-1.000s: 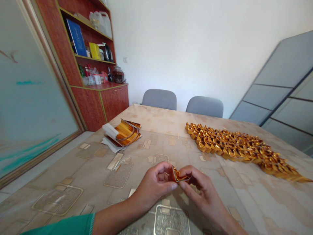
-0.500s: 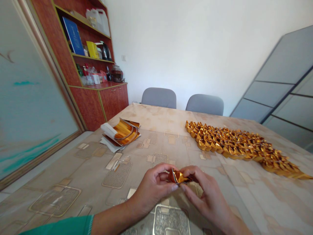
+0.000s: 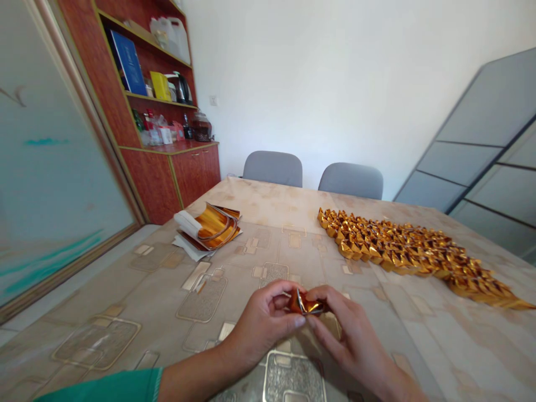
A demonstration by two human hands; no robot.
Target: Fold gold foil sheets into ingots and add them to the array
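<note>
Between my hands, just above the table near its front, is a small folded gold foil paper piece (image 3: 309, 305) with shiny creased faces and a pale edge. My left hand (image 3: 268, 315) pinches its left end, thumb below and fingers behind. From the other side my right hand (image 3: 347, 324) grips the right end, its index finger pressing on top and thumb underneath. Further right stand rows of finished-looking gold foil ingots (image 3: 393, 243), packed closely together. A loose stack of gold foil paper sheets (image 3: 215, 226), curled and with white backs, lies at the left.
A patterned cloth covers the table (image 3: 163, 296). Two grey chairs (image 3: 272, 167) stand at its far side against the white wall. At the back left rises a reddish wooden cabinet (image 3: 195, 173) with bottles, boxes and a kettle on its shelves.
My right index finger has shifted slightly left over the top of the foil piece, and its front face looks more pressed in. The view has moved very slightly.
</note>
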